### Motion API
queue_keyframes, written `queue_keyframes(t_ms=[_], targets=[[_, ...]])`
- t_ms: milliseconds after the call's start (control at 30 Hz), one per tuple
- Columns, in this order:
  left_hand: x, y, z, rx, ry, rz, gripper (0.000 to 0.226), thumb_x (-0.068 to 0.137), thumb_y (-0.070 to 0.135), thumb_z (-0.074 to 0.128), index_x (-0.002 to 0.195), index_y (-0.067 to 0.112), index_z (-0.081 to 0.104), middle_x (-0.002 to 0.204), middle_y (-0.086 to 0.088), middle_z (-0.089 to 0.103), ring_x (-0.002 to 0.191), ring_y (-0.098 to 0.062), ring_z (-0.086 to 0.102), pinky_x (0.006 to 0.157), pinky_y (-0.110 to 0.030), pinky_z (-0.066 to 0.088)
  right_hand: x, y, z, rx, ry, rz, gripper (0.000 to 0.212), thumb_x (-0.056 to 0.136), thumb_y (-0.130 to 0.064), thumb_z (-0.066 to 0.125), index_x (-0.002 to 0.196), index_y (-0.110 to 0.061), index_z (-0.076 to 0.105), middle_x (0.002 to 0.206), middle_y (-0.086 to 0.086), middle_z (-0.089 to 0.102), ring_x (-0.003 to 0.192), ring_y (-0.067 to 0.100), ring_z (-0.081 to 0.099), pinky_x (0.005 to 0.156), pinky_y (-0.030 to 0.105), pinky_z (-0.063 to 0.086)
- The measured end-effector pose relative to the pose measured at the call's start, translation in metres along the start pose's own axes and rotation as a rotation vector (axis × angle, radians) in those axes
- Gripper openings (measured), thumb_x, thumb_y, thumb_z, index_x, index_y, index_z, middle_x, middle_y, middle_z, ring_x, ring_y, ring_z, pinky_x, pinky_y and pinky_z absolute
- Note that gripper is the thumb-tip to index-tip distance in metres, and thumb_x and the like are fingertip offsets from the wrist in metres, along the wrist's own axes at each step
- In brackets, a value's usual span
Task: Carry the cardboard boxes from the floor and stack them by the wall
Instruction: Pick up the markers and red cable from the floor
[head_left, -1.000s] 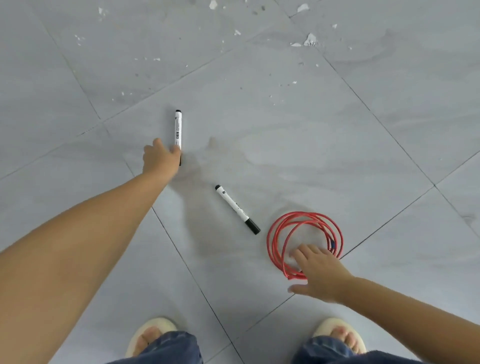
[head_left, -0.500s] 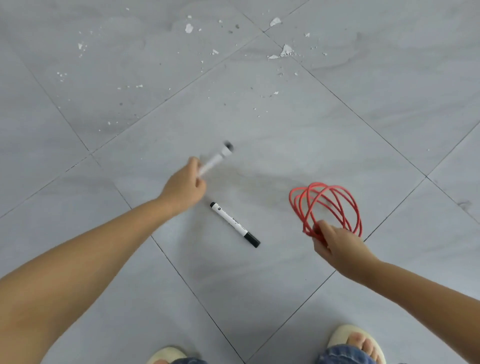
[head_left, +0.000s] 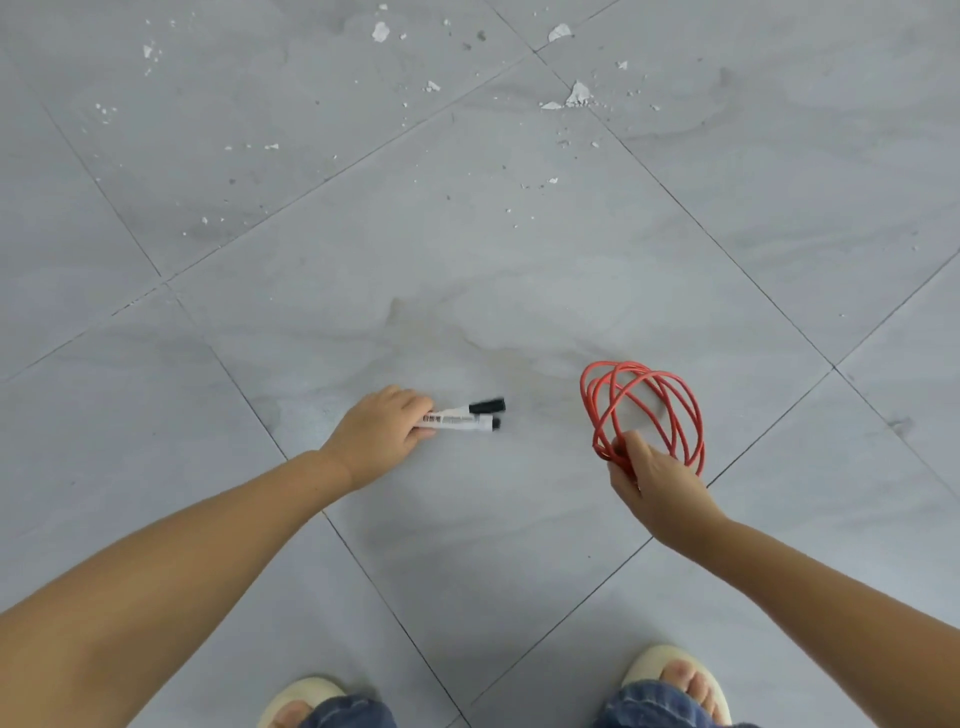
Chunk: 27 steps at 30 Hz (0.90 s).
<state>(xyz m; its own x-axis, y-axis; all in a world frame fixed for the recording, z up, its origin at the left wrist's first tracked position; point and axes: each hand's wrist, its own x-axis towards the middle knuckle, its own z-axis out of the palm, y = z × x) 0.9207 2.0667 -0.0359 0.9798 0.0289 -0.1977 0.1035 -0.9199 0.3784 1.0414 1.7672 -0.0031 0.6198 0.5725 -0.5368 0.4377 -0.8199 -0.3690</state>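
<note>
No cardboard box shows in the head view. My left hand (head_left: 382, 434) grips two white markers with black caps (head_left: 464, 415), held side by side low over the grey tiled floor (head_left: 467, 234). My right hand (head_left: 652, 480) pinches a coil of red cable (head_left: 644, 410) at its lower edge and holds it up off the floor, loops fanned apart.
White flakes of debris (head_left: 576, 96) lie scattered on the tiles at the top of the view. My feet in pale sandals (head_left: 670, 675) stand at the bottom edge, with jeans hems over them. A faint stain (head_left: 415, 322) marks the middle tile.
My left hand, holding one marker, came down and took hold of the second marker from the floor. My right hand lifted the red cable coil off the floor and keeps it raised.
</note>
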Motion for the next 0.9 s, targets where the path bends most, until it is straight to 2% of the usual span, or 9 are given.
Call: queue_keyframes(t_ms=[67, 167, 267, 367, 433, 533, 700, 800, 900], targets=[[-0.013, 0.014, -0.013, -0.212, 0.013, -0.219, 0.018, 0.094, 0.025, 0.057, 0.090, 0.007, 0.057, 0.074, 0.002, 0.051, 0.072, -0.017, 0.042, 0.058, -0.029, 0.027, -0.008, -0.012, -0.014, 0.067, -0.005, 0.035, 0.013, 0.100, -0.021, 0.044, 0.095, -0.008, 0.043, 0.067, 0.002, 0.053, 0.056, 0.025, 0.053, 0.053, 0.039, 0.042], [-0.046, 0.045, -0.050, -0.580, 0.137, -0.502, 0.012, 0.092, 0.026, 0.060, 0.082, 0.020, 0.056, 0.059, 0.007, 0.044, 0.052, -0.009, 0.038, 0.049, -0.020, 0.028, -0.031, -0.035, -0.045, 0.112, -0.056, 0.056, 0.012, 0.100, -0.020, 0.044, 0.099, -0.007, 0.045, 0.070, 0.000, 0.054, 0.057, 0.022, 0.053, 0.057, 0.040, 0.046], [-0.081, 0.078, -0.102, -0.811, 0.150, -0.679, 0.016, 0.091, 0.027, 0.061, 0.082, 0.015, 0.059, 0.064, -0.016, 0.051, 0.051, -0.011, 0.034, 0.047, -0.022, 0.028, -0.065, -0.061, -0.088, 0.074, -0.095, 0.026, 0.009, 0.100, -0.024, 0.045, 0.099, -0.015, 0.042, 0.073, -0.009, 0.050, 0.059, 0.009, 0.053, 0.055, 0.021, 0.045], [-0.117, 0.112, -0.168, -0.908, 0.194, -0.758, 0.023, 0.092, 0.028, 0.060, 0.075, 0.013, 0.057, 0.061, -0.006, 0.056, 0.045, -0.005, 0.038, 0.043, -0.014, 0.029, -0.108, -0.096, -0.137, 0.083, -0.066, 0.023, 0.010, 0.099, -0.025, 0.049, 0.099, -0.021, 0.040, 0.078, -0.011, 0.050, 0.064, 0.005, 0.054, 0.057, 0.010, 0.040], [-0.142, 0.136, -0.216, -0.979, 0.228, -0.815, 0.026, 0.092, 0.030, 0.059, 0.070, 0.017, 0.055, 0.057, 0.004, 0.055, 0.045, -0.005, 0.037, 0.044, -0.015, 0.031, -0.138, -0.126, -0.171, 0.103, -0.059, 0.016, 0.010, 0.098, -0.025, 0.050, 0.100, -0.020, 0.041, 0.080, -0.010, 0.052, 0.065, 0.005, 0.056, 0.059, 0.009, 0.041], [-0.186, 0.170, -0.295, -1.061, 0.270, -0.877, 0.030, 0.092, 0.030, 0.058, 0.064, 0.021, 0.051, 0.052, 0.008, 0.052, 0.047, -0.006, 0.036, 0.045, -0.015, 0.031, -0.184, -0.182, -0.225, 0.145, -0.069, 0.000, 0.009, 0.097, -0.025, 0.050, 0.099, -0.017, 0.045, 0.076, -0.012, 0.055, 0.063, 0.008, 0.059, 0.059, 0.012, 0.049], [-0.265, 0.228, -0.440, -1.144, 0.330, -0.990, 0.032, 0.093, 0.025, 0.057, 0.067, 0.010, 0.048, 0.054, 0.002, 0.047, 0.044, -0.005, 0.038, 0.045, -0.016, 0.033, -0.269, -0.298, -0.322, 0.150, -0.137, -0.128, 0.007, 0.097, -0.023, 0.050, 0.095, -0.018, 0.046, 0.073, -0.015, 0.054, 0.061, 0.005, 0.057, 0.053, 0.005, 0.043], [-0.313, 0.257, -0.517, -1.180, 0.471, -1.054, 0.030, 0.094, 0.025, 0.056, 0.076, 0.001, 0.052, 0.062, -0.006, 0.051, 0.045, -0.005, 0.039, 0.045, -0.017, 0.034, -0.320, -0.365, -0.373, 0.141, -0.171, -0.219, 0.006, 0.098, -0.023, 0.049, 0.095, -0.020, 0.045, 0.074, -0.017, 0.052, 0.061, 0.004, 0.056, 0.053, 0.005, 0.042], [-0.364, 0.281, -0.567, -1.180, 0.634, -1.096, 0.030, 0.094, 0.027, 0.056, 0.072, 0.008, 0.052, 0.059, -0.001, 0.052, 0.045, -0.006, 0.039, 0.046, -0.017, 0.035, -0.361, -0.414, -0.409, 0.131, -0.186, -0.304, 0.005, 0.097, -0.023, 0.049, 0.098, -0.020, 0.044, 0.075, -0.017, 0.051, 0.063, 0.004, 0.055, 0.057, 0.004, 0.042]])
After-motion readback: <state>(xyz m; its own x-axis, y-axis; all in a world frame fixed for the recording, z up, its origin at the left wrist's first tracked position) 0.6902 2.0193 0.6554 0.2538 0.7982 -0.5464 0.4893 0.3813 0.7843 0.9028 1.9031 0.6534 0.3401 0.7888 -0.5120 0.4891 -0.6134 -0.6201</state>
